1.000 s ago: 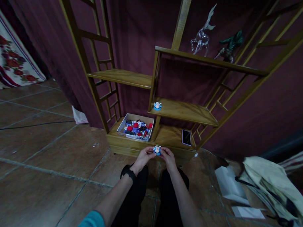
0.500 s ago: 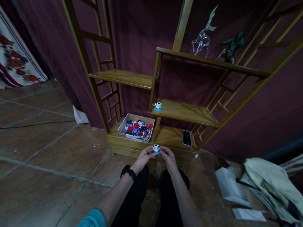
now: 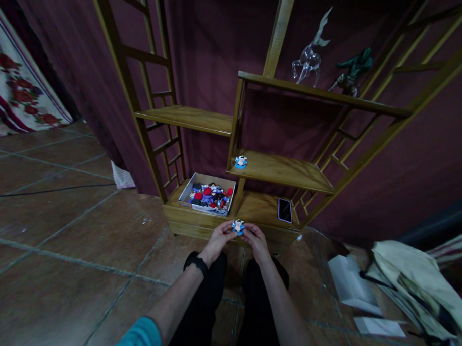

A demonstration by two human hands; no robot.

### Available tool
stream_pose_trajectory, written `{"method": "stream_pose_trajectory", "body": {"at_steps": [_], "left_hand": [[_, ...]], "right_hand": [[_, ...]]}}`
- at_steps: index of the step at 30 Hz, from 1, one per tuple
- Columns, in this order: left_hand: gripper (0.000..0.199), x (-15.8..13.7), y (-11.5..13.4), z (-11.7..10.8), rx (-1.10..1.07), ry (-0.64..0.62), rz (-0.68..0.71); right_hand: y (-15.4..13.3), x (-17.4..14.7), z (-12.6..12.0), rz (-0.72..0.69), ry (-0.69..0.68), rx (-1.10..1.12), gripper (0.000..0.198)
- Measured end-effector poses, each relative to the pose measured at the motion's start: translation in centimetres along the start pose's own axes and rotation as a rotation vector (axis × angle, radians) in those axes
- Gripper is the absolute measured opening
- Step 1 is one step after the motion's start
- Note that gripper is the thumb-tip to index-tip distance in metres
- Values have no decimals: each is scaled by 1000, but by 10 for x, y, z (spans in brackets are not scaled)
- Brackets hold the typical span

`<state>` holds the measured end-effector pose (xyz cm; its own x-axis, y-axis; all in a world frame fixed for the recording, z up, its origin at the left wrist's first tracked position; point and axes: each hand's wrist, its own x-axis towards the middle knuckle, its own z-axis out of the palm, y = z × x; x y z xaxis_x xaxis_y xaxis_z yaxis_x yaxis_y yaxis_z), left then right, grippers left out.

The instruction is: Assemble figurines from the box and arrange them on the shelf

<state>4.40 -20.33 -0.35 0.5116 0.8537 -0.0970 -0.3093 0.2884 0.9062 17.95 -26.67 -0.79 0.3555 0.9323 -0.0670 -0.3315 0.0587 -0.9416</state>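
A small blue and white figurine point(image 3: 238, 227) is held between both hands, upright, in front of the low wooden cabinet. My left hand point(image 3: 218, 239) pinches it from the left side, fingers closed. From the right, my right hand point(image 3: 257, 239) grips its other side with thumb and fingertips. A look-alike figurine point(image 3: 241, 162) stands at the left end of the middle shelf point(image 3: 284, 171). Beyond my left hand, a shallow cardboard box point(image 3: 185, 192) holds a jumble of small figures in red, purple and black.
A phone point(image 3: 284, 210) lies on the bottom shelf to the right. Above, a clear glass horse point(image 3: 308, 59) and a dark green statuette point(image 3: 354, 71) stand on the upper shelf point(image 3: 332, 98). White boxes point(image 3: 354, 284) and a pale cloth bag point(image 3: 409, 270) are on the floor at right.
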Motion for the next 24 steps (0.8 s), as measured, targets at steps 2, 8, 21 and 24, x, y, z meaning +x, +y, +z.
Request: {"method": "stream_pose_trajectory", "body": {"at_steps": [2, 8, 21, 24], "left_hand": [[49, 1, 0, 0, 8, 14, 12], [48, 2, -2, 0, 37, 48, 29], [54, 2, -8, -2, 114, 22, 24], [54, 2, -8, -1, 86, 31, 24]], "right_hand": [[1, 1, -1, 8, -4, 20, 25], [5, 2, -1, 35, -7, 50, 27], [6, 3, -2, 31, -10, 82, 25], [7, 3, -3, 42, 4, 84, 26]]}}
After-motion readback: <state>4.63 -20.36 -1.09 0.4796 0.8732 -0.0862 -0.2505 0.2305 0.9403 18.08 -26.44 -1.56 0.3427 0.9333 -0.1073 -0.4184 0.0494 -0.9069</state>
